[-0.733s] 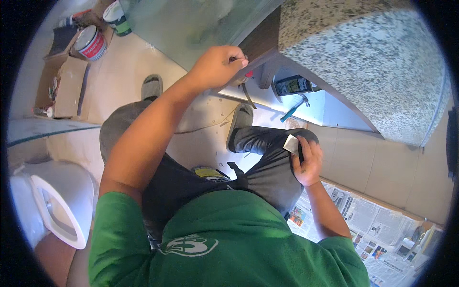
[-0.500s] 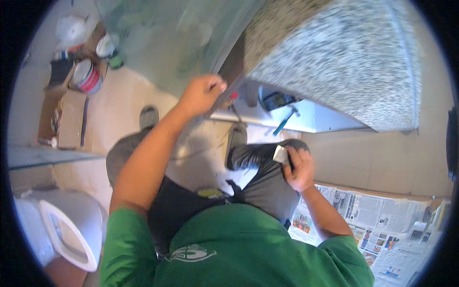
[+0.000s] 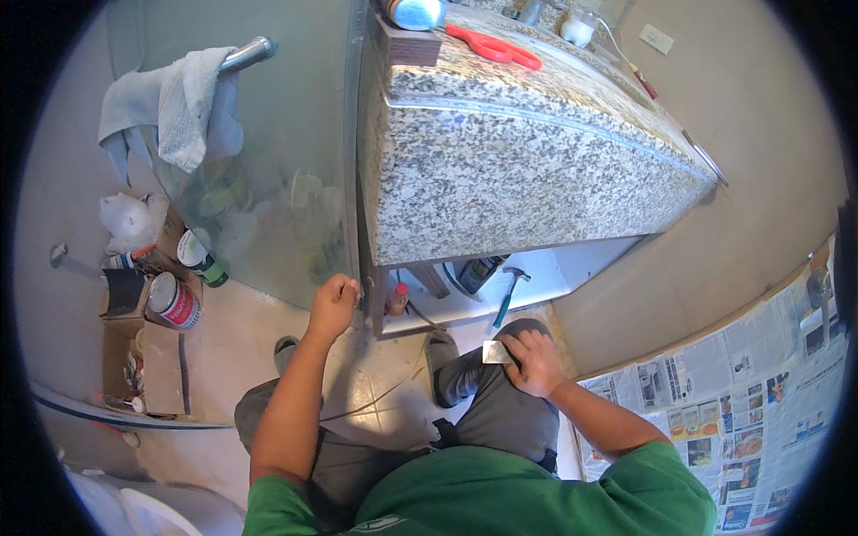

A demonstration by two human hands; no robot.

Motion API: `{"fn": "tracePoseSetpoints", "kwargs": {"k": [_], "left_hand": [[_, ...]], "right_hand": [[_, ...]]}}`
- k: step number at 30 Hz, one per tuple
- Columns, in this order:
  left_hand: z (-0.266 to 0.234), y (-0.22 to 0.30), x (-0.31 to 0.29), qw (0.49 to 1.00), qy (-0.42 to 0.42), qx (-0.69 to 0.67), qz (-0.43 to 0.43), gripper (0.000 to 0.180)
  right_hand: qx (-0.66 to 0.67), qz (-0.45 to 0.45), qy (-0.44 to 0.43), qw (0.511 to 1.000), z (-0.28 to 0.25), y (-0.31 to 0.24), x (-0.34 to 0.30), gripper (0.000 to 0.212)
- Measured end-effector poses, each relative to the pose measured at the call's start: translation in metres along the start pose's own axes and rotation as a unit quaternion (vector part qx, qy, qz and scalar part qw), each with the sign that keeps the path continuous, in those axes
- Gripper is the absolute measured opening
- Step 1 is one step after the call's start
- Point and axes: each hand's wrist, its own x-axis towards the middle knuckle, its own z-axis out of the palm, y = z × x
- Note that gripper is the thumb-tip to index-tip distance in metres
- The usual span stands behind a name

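My left hand [image 3: 334, 308] is closed with its fingers curled, beside the lower edge of the glass panel [image 3: 295, 179] and the front corner of the vanity cabinet. Whatever it holds, if anything, is hidden. Over my bent right knee, my right hand [image 3: 536, 362] grips a small flat rectangular blade-like piece [image 3: 496, 352], pale and shiny; its handle, if there is one, is covered by my fingers. Inside the open cabinet [image 3: 572, 268] below the speckled granite counter [image 3: 536, 179] lie a hammer [image 3: 511, 295] with a teal grip, a dark object [image 3: 480, 271] and a small red-capped bottle [image 3: 399, 299].
Red-handled scissors [image 3: 496, 49] rest on the counter. A towel [image 3: 179, 107] hangs on a metal bar. On the left floor stand a paint can [image 3: 172, 301], a green-and-white container [image 3: 200, 257] and an open cardboard box [image 3: 161, 366]. Newspaper [image 3: 715, 411] covers a surface at the right.
My view has tilted up, bringing the countertop and towel into sight. My left hand has drawn back slightly from the cabinet corner; my right hand keeps the flat piece over my knee.
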Motion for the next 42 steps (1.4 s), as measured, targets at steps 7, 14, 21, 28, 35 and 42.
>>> {"fn": "tracePoseSetpoints", "kwargs": {"k": [7,14,21,28,35,42], "left_hand": [[-0.017,0.029,-0.017,0.991,-0.082,-0.102,-0.003,0.015],[-0.044,0.090,-0.078,0.968,-0.240,0.048,-0.052,0.025],[-0.019,-0.003,-0.082,0.951,-0.239,0.159,-0.117,0.038],[-0.016,0.005,-0.059,0.916,-0.313,0.187,-0.167,0.043],[-0.012,0.017,-0.061,0.917,-0.324,0.163,-0.165,0.042],[-0.006,0.018,-0.058,0.912,-0.333,0.161,-0.178,0.041]], "right_hand": [[-0.001,0.019,-0.023,1.000,-0.002,0.009,-0.005,0.053],[0.115,0.109,-0.101,0.982,0.060,0.044,0.056,0.045],[0.099,0.179,-0.256,0.945,0.223,0.128,0.131,0.047],[-0.003,0.211,-0.283,0.935,0.308,0.132,0.146,0.047],[0.012,0.211,-0.261,0.942,0.339,0.115,0.167,0.041],[-0.019,0.216,-0.330,0.919,0.362,0.114,0.171,0.046]]}}
